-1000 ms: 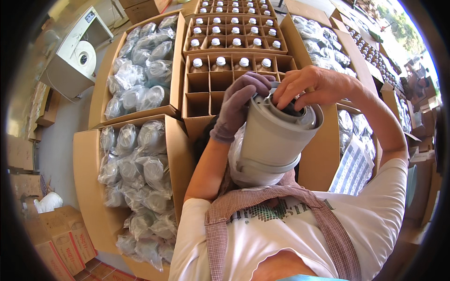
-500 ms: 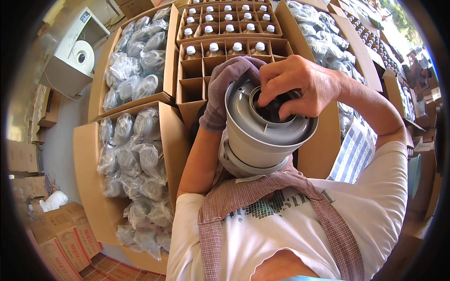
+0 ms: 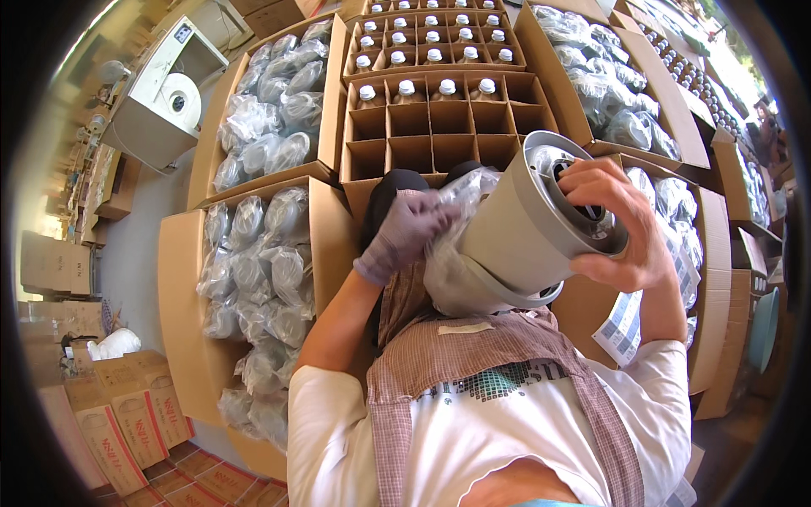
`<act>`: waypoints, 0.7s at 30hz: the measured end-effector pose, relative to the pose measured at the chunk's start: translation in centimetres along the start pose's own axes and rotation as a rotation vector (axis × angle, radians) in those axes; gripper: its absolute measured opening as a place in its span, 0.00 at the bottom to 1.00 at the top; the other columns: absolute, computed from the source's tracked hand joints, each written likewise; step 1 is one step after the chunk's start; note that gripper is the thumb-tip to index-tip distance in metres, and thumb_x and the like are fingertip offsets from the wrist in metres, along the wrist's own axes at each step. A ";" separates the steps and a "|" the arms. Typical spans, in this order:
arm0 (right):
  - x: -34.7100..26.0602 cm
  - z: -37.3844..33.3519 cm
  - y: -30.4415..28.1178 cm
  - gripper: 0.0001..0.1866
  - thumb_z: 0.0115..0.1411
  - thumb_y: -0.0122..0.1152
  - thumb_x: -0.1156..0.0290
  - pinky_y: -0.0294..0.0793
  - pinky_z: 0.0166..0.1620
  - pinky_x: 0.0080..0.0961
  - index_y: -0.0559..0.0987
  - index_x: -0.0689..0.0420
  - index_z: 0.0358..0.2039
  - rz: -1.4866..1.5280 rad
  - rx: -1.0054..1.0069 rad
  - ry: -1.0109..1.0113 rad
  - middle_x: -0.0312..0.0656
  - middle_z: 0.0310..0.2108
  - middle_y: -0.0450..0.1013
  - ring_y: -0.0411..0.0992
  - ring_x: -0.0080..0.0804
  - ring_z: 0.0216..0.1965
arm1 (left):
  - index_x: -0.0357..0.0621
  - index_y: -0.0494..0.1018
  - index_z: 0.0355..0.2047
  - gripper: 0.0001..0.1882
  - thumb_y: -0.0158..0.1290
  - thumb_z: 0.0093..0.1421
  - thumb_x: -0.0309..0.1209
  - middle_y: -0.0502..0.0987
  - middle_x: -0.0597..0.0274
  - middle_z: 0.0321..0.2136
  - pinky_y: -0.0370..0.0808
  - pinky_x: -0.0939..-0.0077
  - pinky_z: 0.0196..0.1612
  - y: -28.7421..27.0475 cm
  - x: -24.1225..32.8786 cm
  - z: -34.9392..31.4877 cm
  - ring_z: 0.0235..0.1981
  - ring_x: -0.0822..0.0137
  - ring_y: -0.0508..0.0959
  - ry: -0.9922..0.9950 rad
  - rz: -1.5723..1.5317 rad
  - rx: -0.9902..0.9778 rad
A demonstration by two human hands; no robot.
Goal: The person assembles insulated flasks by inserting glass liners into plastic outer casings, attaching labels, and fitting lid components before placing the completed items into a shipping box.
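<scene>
A grey plastic cylinder [image 3: 515, 224] with a round ringed opening lies tilted over my lap, its open end up and to the right. My bare right hand [image 3: 621, 224] grips its upper rim, with fingers curled at the opening and the thumb on the outer edge. My left hand [image 3: 407, 232], in a grey glove, pinches the gathered edge of a clear plastic bag [image 3: 456, 207]. That bag sits around the cylinder's lower part. What is inside the opening is mostly hidden by my right hand.
Ahead stands a divided carton [image 3: 405, 160] with several white-topped bottles in its far row. Cartons of plastic-wrapped round items flank me, one at near left [image 3: 325, 253]. A white machine [image 3: 160, 101] stands at far left; stacked boxes [image 3: 127, 422] fill the lower left.
The cylinder has tipped and shifted right. My right hand has come out of its opening onto the rim. My left hand has moved from the cylinder's rim down to the bag.
</scene>
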State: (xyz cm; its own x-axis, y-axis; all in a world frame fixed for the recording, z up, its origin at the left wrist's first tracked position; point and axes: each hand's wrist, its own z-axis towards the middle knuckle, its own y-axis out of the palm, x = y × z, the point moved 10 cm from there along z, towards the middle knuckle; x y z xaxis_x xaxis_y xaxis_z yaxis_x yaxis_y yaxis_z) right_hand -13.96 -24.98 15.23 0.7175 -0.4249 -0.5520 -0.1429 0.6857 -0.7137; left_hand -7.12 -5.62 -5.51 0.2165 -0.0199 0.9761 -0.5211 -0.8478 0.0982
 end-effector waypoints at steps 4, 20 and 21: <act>-0.2 -1.7 0.8 0.34 0.44 0.72 0.56 0.68 0.59 0.45 0.75 0.65 0.48 0.126 0.020 0.069 0.55 0.50 0.74 0.71 0.56 0.56 | 0.39 0.80 0.34 0.07 0.55 0.66 0.29 0.78 0.69 0.26 0.72 0.84 0.30 1.7 10.2 1.3 0.27 0.80 0.75 0.319 -0.498 0.133; 15.1 -20.7 -1.6 0.18 0.73 0.50 0.69 0.71 0.55 0.29 0.78 0.65 0.55 -0.204 0.960 0.732 0.46 0.52 0.77 0.75 0.37 0.51 | 0.38 0.69 0.62 0.42 0.56 0.61 0.61 0.75 0.55 0.54 0.66 0.71 0.62 0.8 -11.6 1.4 0.57 0.69 0.71 0.061 0.294 -0.108; 16.8 -22.0 -1.4 0.18 0.73 0.50 0.68 0.71 0.55 0.29 0.78 0.65 0.56 -0.132 1.015 0.780 0.46 0.52 0.77 0.75 0.36 0.50 | 0.41 0.70 0.62 0.37 0.55 0.63 0.57 0.74 0.57 0.57 0.65 0.71 0.62 2.3 -10.9 -0.3 0.58 0.70 0.70 0.020 0.030 -0.114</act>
State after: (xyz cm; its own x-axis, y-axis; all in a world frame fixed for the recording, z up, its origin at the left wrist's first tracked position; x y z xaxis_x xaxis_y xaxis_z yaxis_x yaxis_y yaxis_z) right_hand -16.70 -46.10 -2.49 0.0508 -0.5194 -0.8531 0.7251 0.6065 -0.3261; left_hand -10.99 -7.20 -15.87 0.1836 -0.0328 0.9824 -0.6177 -0.7813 0.0894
